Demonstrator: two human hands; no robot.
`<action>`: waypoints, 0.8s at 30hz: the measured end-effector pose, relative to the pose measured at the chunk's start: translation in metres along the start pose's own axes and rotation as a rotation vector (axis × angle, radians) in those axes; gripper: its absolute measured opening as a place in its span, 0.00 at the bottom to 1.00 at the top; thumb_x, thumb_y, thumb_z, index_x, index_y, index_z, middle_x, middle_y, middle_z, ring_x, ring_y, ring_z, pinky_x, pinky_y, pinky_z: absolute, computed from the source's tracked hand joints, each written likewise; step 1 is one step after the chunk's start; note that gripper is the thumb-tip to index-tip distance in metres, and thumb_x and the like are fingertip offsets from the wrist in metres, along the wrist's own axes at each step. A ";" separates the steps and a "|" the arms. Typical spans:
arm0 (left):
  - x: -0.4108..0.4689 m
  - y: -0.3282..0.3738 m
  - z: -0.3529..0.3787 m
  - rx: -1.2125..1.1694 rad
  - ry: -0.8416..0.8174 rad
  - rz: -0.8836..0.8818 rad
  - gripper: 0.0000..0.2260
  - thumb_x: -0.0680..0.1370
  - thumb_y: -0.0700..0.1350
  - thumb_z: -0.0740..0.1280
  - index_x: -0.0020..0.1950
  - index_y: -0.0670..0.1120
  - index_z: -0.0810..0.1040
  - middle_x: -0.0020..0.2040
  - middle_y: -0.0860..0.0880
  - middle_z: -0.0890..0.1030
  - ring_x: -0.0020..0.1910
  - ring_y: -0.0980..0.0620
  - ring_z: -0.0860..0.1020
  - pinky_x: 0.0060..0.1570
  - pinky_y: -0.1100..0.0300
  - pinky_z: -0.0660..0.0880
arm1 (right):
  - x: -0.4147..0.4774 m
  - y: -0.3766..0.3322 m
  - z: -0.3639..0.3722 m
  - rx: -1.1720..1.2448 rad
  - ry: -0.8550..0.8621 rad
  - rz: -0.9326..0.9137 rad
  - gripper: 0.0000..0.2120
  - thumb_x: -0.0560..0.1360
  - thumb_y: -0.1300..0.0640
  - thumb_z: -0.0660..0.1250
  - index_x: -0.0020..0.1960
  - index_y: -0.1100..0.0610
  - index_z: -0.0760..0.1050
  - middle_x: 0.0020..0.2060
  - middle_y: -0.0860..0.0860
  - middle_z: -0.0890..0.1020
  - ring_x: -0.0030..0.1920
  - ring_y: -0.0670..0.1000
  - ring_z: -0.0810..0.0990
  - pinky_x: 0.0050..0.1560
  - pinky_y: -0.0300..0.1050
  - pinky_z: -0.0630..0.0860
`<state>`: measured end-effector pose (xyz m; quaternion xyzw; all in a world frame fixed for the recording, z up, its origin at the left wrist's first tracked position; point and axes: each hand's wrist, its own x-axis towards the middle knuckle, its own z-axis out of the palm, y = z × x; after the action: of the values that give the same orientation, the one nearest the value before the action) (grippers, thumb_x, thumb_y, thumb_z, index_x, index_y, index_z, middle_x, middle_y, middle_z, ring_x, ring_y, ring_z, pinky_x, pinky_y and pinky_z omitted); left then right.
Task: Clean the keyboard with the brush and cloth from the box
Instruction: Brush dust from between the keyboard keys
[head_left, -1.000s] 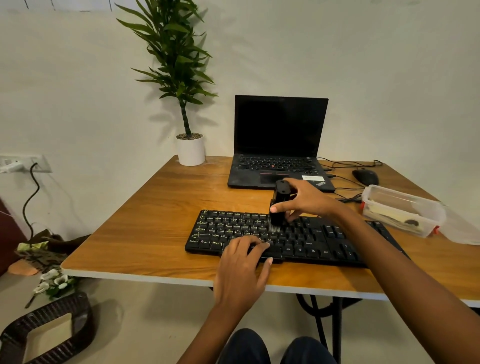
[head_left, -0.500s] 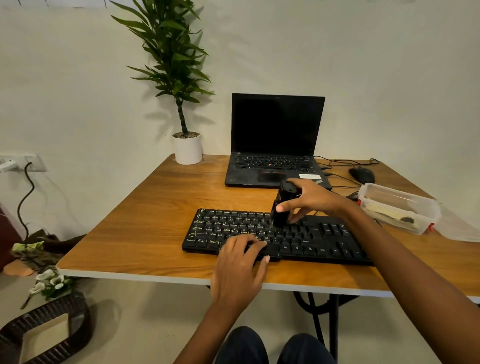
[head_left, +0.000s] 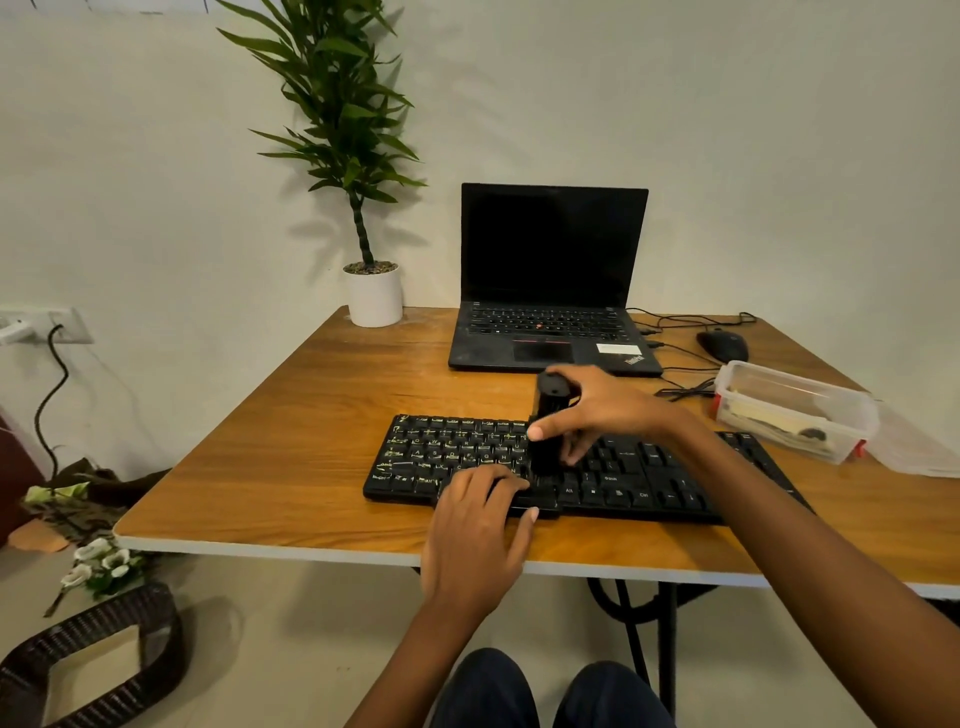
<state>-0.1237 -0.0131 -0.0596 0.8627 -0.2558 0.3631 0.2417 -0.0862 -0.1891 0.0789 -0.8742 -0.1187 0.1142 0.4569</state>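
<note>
A black keyboard (head_left: 457, 457) lies across the front of the wooden table (head_left: 311, 457). My right hand (head_left: 602, 410) grips a black brush (head_left: 549, 395) held upright, its bristle end down on the keys near the keyboard's middle. My left hand (head_left: 478, 530) rests on the keyboard's front edge, fingers laid over the bottom row and thumb at the front rim. A clear plastic box (head_left: 795, 410) stands to the right of the keyboard, with a pale cloth and a small dark item inside.
An open black laptop (head_left: 550, 280) sits behind the keyboard. A mouse (head_left: 723, 345) and cables lie at the back right. A potted plant (head_left: 371, 291) stands at the back left corner. A woven basket (head_left: 93, 654) and flowers lie on the floor at left.
The brush in my right hand has tilted and travelled toward me over the middle keys, from the upper rows to lower ones. My left hand has stayed on the keyboard's front edge.
</note>
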 end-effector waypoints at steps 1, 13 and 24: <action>0.000 0.000 0.000 0.004 -0.001 0.003 0.13 0.76 0.54 0.61 0.52 0.48 0.79 0.50 0.52 0.78 0.51 0.55 0.73 0.47 0.61 0.74 | -0.001 -0.001 0.005 -0.003 -0.023 -0.005 0.28 0.67 0.57 0.75 0.61 0.58 0.65 0.47 0.61 0.81 0.35 0.54 0.83 0.36 0.49 0.82; 0.001 0.001 -0.003 -0.027 0.008 -0.005 0.12 0.75 0.53 0.61 0.51 0.48 0.79 0.49 0.53 0.78 0.50 0.56 0.72 0.45 0.62 0.74 | 0.004 0.000 0.017 -0.170 0.256 -0.079 0.28 0.66 0.51 0.76 0.60 0.56 0.67 0.42 0.50 0.78 0.36 0.51 0.82 0.32 0.45 0.81; 0.000 0.001 -0.002 -0.014 0.006 -0.004 0.13 0.75 0.54 0.61 0.50 0.48 0.80 0.49 0.53 0.78 0.49 0.56 0.73 0.44 0.62 0.75 | 0.001 0.013 0.006 -0.001 0.098 -0.033 0.26 0.68 0.57 0.74 0.60 0.58 0.65 0.45 0.63 0.81 0.34 0.55 0.82 0.33 0.46 0.81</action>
<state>-0.1251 -0.0125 -0.0582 0.8604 -0.2560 0.3634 0.2491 -0.0856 -0.1910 0.0648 -0.8767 -0.1108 0.0636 0.4637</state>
